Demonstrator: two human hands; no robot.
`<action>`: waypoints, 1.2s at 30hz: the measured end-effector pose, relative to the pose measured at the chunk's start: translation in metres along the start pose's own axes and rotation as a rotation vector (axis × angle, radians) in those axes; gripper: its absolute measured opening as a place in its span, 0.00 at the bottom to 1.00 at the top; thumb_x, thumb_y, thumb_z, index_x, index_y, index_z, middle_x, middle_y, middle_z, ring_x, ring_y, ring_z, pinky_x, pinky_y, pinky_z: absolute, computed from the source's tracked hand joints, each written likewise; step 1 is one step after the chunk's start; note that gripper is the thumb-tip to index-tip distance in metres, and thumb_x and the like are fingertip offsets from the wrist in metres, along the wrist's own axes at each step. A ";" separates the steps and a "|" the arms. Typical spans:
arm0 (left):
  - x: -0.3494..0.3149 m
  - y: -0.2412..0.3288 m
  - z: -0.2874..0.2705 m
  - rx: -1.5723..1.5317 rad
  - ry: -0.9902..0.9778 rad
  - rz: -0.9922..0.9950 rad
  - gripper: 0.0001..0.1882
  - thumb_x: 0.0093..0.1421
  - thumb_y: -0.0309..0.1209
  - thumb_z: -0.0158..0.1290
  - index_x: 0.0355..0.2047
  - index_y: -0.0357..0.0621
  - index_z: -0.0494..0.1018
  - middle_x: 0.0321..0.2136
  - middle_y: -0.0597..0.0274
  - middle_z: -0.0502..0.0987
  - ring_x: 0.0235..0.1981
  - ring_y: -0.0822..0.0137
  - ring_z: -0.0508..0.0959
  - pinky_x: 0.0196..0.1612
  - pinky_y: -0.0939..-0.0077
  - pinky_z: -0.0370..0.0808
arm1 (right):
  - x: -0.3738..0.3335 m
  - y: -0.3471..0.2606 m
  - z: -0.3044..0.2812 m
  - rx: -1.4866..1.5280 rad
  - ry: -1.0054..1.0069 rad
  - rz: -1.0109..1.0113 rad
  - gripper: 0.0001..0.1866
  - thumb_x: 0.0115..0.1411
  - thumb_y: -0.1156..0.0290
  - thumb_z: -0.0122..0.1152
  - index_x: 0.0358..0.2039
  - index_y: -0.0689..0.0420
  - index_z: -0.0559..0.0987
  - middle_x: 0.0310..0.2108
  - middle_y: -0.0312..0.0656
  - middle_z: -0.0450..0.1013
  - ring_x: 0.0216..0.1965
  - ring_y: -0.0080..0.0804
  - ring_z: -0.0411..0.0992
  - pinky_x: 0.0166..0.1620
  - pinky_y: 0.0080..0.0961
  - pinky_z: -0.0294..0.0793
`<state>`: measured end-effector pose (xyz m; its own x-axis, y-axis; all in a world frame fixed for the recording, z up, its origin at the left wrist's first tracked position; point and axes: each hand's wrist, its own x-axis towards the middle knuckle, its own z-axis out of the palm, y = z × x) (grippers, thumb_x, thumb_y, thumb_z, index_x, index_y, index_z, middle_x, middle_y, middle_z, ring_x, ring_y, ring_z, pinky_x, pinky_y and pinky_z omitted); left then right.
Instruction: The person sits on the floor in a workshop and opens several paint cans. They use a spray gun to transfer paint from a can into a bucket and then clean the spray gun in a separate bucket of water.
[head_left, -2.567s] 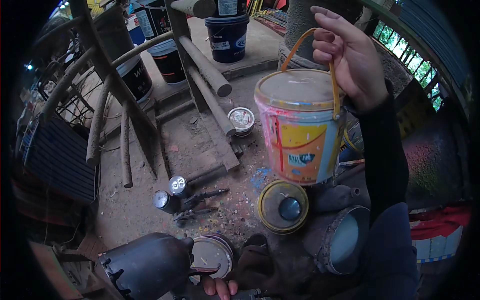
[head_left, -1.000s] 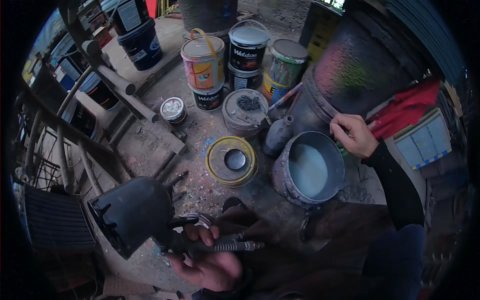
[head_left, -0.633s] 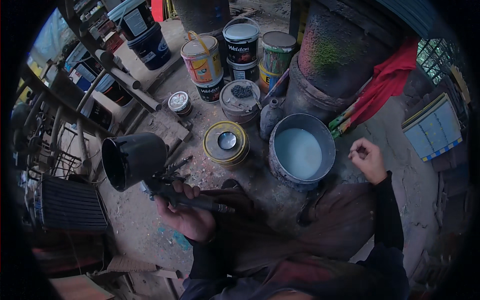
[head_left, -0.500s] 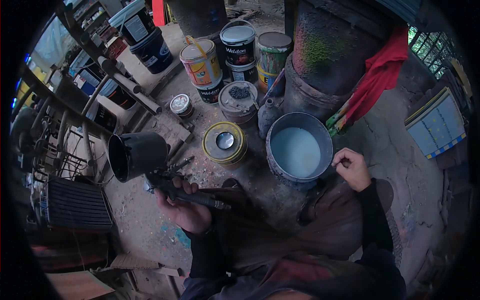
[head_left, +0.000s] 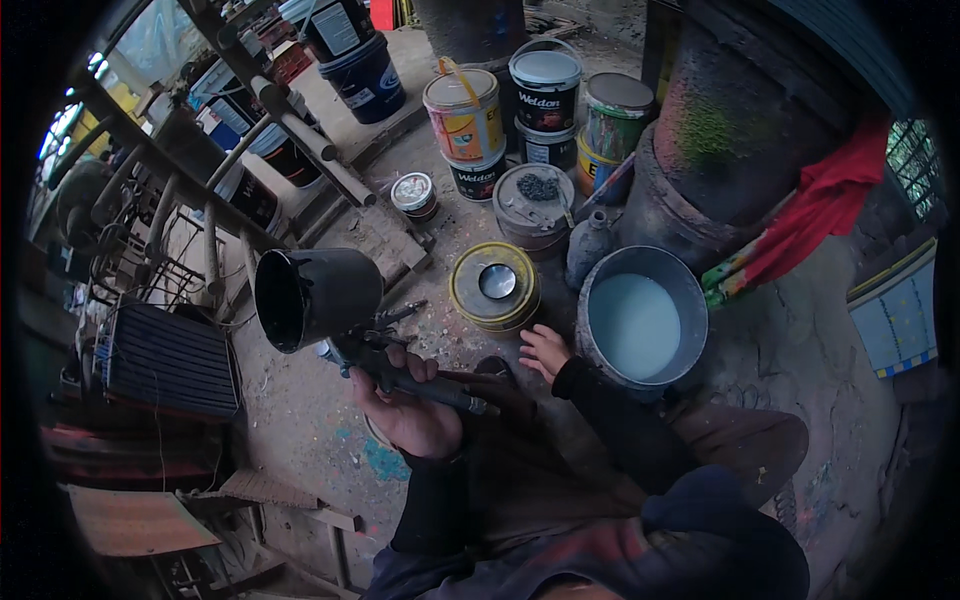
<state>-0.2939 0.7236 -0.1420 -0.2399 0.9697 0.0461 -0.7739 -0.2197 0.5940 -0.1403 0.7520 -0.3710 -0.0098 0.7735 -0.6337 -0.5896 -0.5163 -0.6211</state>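
Note:
My left hand (head_left: pixel 408 418) is wrapped round the handle of a spray gun (head_left: pixel 425 385). The gun's dark cup (head_left: pixel 345 290) is tipped on its side, its mouth facing left. My right hand (head_left: pixel 546 352) reaches across my lap with its fingers apart and nothing in them. It hovers just in front of a yellow-rimmed paint can (head_left: pixel 468 297), which has a small shiny metal dish (head_left: pixel 497 281) on its lid. To the right of that hand stands a grey bucket (head_left: pixel 692 335) with pale, milky liquid (head_left: pixel 635 325) in it.
A grimy bottle (head_left: pixel 590 248) and a lidded pail (head_left: pixel 535 225) stand behind the bucket. Stacked paint buckets (head_left: pixel 465 120) and a large drum (head_left: pixel 720 150) with a red cloth (head_left: pixel 835 190) are farther back. A wooden frame (head_left: pixel 290 120) and a ribbed black panel (head_left: pixel 170 360) lie left.
My right hand has moved from the bucket's right side to its left, and its curled fingers have spread. The whole view has swung left. The spray gun stays in my left hand.

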 end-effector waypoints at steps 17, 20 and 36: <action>0.020 0.025 -0.016 -0.096 0.200 -0.031 0.20 0.61 0.49 0.39 0.42 0.47 0.64 0.27 0.62 0.62 0.23 0.71 0.61 0.26 0.77 0.60 | 0.080 0.014 0.024 0.316 0.105 -0.177 0.10 0.54 0.76 0.55 0.37 0.59 0.69 0.32 0.41 0.72 0.31 0.36 0.74 0.38 0.38 0.76; 0.022 0.027 -0.024 -0.055 0.163 -0.003 0.21 0.61 0.49 0.39 0.43 0.46 0.63 0.27 0.62 0.62 0.23 0.71 0.61 0.26 0.77 0.60 | 0.088 0.014 0.032 0.332 0.107 -0.190 0.06 0.54 0.76 0.54 0.34 0.59 0.70 0.32 0.41 0.72 0.31 0.35 0.74 0.34 0.34 0.78; 0.025 0.037 -0.025 -0.089 0.292 0.026 0.15 0.60 0.50 0.41 0.31 0.53 0.61 0.26 0.59 0.64 0.22 0.69 0.62 0.26 0.76 0.61 | 0.184 -0.018 0.092 0.373 0.076 -0.274 0.07 0.53 0.78 0.53 0.34 0.60 0.70 0.32 0.40 0.71 0.34 0.35 0.73 0.38 0.37 0.78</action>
<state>-0.3431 0.7372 -0.1391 -0.4086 0.8947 -0.1807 -0.8105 -0.2646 0.5226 -0.2059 0.9380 -0.4339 0.2373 0.8267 -0.5101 -0.8127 -0.1187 -0.5705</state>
